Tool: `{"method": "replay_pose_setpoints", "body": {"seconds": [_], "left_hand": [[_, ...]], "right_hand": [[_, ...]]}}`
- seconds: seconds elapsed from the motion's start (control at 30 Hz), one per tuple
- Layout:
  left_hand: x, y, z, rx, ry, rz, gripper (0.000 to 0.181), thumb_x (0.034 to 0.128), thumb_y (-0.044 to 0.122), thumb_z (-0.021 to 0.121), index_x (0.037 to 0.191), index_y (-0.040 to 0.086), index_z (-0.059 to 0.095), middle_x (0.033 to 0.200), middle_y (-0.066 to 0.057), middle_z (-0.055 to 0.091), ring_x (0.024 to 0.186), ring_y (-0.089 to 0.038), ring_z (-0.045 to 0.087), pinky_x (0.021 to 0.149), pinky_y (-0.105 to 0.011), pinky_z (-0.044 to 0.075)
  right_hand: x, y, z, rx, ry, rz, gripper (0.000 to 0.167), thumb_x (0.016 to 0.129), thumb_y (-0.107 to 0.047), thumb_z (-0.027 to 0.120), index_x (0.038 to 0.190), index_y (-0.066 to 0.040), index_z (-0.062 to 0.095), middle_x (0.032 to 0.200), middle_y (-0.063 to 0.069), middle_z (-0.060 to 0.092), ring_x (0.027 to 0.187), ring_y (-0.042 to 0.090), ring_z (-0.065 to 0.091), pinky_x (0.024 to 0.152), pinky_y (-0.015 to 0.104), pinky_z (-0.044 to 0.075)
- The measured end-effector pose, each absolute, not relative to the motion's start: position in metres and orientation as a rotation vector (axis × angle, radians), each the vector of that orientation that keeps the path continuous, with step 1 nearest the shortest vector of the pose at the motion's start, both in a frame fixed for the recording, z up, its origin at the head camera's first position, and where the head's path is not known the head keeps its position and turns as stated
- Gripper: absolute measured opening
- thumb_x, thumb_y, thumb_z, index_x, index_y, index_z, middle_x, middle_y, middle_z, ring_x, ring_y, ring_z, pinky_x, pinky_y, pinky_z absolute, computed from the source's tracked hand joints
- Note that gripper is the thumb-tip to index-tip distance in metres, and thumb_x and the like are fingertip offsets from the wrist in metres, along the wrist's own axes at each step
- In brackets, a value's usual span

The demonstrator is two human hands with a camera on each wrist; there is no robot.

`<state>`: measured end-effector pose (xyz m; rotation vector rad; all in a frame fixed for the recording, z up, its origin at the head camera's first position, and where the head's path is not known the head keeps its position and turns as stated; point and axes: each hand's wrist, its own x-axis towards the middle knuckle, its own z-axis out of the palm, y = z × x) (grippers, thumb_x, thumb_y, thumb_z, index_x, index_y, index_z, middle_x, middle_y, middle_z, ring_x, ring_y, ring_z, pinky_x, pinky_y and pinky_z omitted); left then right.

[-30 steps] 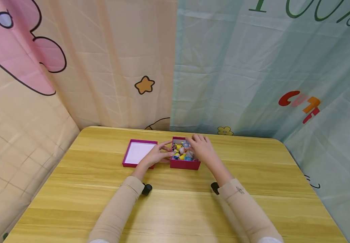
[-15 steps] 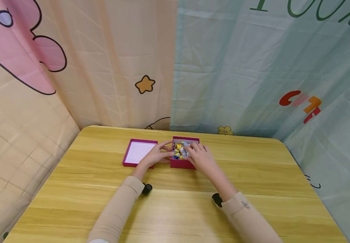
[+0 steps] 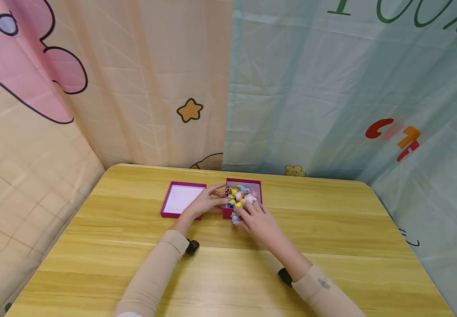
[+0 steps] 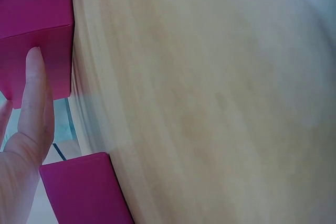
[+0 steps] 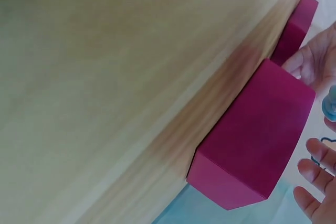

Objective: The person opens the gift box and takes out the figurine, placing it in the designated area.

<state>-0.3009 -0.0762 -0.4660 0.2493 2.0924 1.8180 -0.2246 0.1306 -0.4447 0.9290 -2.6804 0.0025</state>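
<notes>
A magenta box (image 3: pixel 226 213) holds several small colourful figurines (image 3: pixel 239 196). My left hand (image 3: pixel 204 202) touches the box's left side with extended fingers; in the left wrist view a fingertip of that hand (image 4: pixel 34 103) rests on the magenta box wall (image 4: pixel 52 66). Over the box's front edge, my right hand (image 3: pixel 261 223) pinches a small blue figurine (image 3: pixel 235 217). The right wrist view shows part of the blue figurine (image 5: pixel 330 104) by the fingers of the right hand (image 5: pixel 320 177), beyond the box (image 5: pixel 257 129).
The magenta lid (image 3: pixel 182 199), white inside, lies left of the box, partly behind my left hand. Both stand near the back edge of the wooden table (image 3: pixel 228 264). Printed curtains (image 3: pixel 292 88) hang behind the table.
My right hand has gone into the box and come back toward the front edge, bringing out the blue figurine. The left hand has stayed at the box's side.
</notes>
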Motion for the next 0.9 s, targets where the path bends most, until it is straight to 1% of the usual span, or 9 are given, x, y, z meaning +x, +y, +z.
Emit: {"method": "replay_pose_setpoints", "body": {"seconds": [0.1, 0.27, 0.5, 0.57, 0.9], "left_hand": [[-0.301, -0.077, -0.467, 0.251, 2.084, 1.831, 0.059, 0.0867, 0.009, 0.062, 0.14, 0.015, 0.038, 0.119, -0.021, 0.047, 0.093, -0.026, 0.06, 0.076, -0.04, 0.054], [-0.3, -0.077, -0.467, 0.261, 2.082, 1.83, 0.059, 0.0871, 0.009, 0.062, 0.141, 0.013, 0.036, 0.119, -0.022, 0.046, 0.091, -0.026, 0.06, 0.076, -0.041, 0.054], [-0.3, -0.077, -0.465, 0.251, 2.094, 1.818, 0.059, 0.0867, 0.01, 0.062, 0.14, 0.014, 0.037, 0.119, -0.022, 0.046, 0.093, -0.027, 0.06, 0.077, -0.04, 0.054], [-0.301, -0.077, -0.466, 0.248, 2.096, 1.816, 0.059, 0.0866, 0.01, 0.063, 0.14, 0.014, 0.037, 0.119, -0.021, 0.047, 0.093, -0.027, 0.06, 0.077, -0.04, 0.054], [-0.301, -0.077, -0.465, 0.253, 2.084, 1.818, 0.059, 0.0874, 0.008, 0.061, 0.14, 0.014, 0.036, 0.119, -0.021, 0.047, 0.09, -0.025, 0.061, 0.076, -0.039, 0.055]], "right_hand": [[-0.22, 0.131, -0.447, 0.948, -2.676, -0.005, 0.039, 0.089, -0.04, 0.056, 0.123, -0.02, 0.054, 0.105, 0.004, 0.052, 0.1, 0.023, 0.05, 0.091, 0.044, 0.043], [-0.212, 0.131, -0.448, 0.968, -2.737, 0.019, 0.039, 0.09, -0.04, 0.054, 0.123, -0.02, 0.053, 0.106, 0.004, 0.053, 0.101, 0.024, 0.051, 0.092, 0.045, 0.043], [-0.203, 0.128, -0.452, 0.956, -2.78, -0.019, 0.04, 0.091, -0.043, 0.051, 0.124, -0.02, 0.053, 0.104, 0.002, 0.051, 0.095, 0.019, 0.047, 0.085, 0.035, 0.044], [-0.201, 0.127, -0.454, 0.954, -2.787, -0.033, 0.04, 0.091, -0.044, 0.05, 0.123, -0.02, 0.053, 0.102, 0.001, 0.051, 0.093, 0.018, 0.046, 0.084, 0.034, 0.044], [-0.194, 0.122, -0.461, 0.939, -2.806, -0.065, 0.034, 0.092, -0.043, 0.049, 0.118, -0.021, 0.052, 0.097, 0.0, 0.049, 0.09, 0.018, 0.046, 0.084, 0.036, 0.044]]}}
